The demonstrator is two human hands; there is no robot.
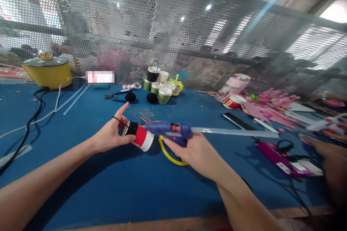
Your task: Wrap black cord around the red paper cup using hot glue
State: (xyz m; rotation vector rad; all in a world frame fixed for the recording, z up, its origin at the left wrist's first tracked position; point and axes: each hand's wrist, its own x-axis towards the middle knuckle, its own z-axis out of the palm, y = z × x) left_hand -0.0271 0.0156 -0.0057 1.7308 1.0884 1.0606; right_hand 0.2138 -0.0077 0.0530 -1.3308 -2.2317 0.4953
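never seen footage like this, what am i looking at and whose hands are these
There is no robot here: one person works with two bare hands. The single picture comes from a camera worn on that person's head, looking forward and down.

The left hand holds a small red, black and white cup. The right hand grips a blue glue gun, its tip at the cup, with a long clear glue stick out of its back.

On the blue table are a yellow pot, small green cups and a purple power strip. The blurred hand at the right edge is another person's.
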